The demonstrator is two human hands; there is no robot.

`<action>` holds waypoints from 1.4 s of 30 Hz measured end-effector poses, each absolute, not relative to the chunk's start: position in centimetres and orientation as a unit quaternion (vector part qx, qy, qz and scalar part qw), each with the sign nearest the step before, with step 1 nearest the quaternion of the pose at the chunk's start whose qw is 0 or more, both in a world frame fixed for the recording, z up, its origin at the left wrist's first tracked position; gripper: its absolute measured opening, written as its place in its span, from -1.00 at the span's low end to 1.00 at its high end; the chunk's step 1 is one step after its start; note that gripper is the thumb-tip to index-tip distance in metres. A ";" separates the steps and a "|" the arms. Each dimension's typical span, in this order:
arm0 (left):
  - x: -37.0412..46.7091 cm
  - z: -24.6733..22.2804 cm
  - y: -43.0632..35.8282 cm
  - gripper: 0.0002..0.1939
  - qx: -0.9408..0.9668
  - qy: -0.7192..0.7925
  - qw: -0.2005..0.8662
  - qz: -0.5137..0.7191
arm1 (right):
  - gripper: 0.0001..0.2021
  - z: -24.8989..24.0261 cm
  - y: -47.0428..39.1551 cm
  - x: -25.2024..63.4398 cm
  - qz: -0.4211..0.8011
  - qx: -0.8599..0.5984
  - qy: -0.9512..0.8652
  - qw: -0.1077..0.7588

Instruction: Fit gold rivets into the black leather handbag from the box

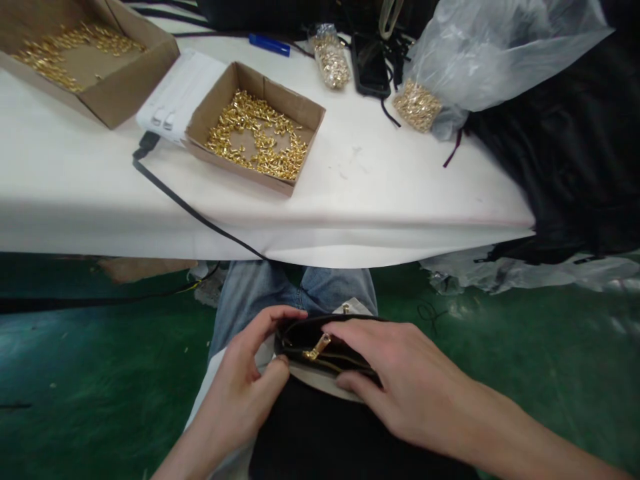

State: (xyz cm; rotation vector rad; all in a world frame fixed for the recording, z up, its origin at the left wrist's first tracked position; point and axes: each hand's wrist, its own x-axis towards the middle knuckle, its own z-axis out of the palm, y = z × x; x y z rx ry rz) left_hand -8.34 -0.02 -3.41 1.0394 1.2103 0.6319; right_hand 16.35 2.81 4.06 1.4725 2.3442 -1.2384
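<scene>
A dark purse (316, 379) with a pale inner edge rests over my lap, its mouth held apart. A gold zipper pull (320, 346) sits in the opening. My left hand (253, 370) grips the purse's left end, thumb on the near edge and fingers along the far side. On the right part of the mouth, my right hand (400, 377) pinches the purse, its forefinger by the zipper pull and its thumb on the near edge. The inside of the purse is mostly in shadow. Black material (320, 433) spreads below the purse toward me.
On the white-covered table (380, 193) stands a cardboard box (307, 150) of small gold parts, with a larger box (95, 103) at left. A white power strip (175, 93) trails a black cable. Behind lie a blue pen (269, 45), a phone (370, 65) and bagged gold parts (417, 105).
</scene>
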 end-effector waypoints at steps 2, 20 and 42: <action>-8.5 -3.2 0.6 -0.44 0.461 0.536 0.655 0.267 | -0.42 5.2 2.2 18.1 -0.319 0.469 0.820 0.080; -6.8 -0.5 3.9 -0.44 0.786 0.412 0.399 0.232 | -0.82 7.8 1.5 24.4 -0.293 0.472 0.803 0.214; 2.5 -2.2 7.6 -0.79 0.782 0.239 0.563 0.120 | -0.66 8.4 5.3 23.9 -0.400 0.535 0.743 0.041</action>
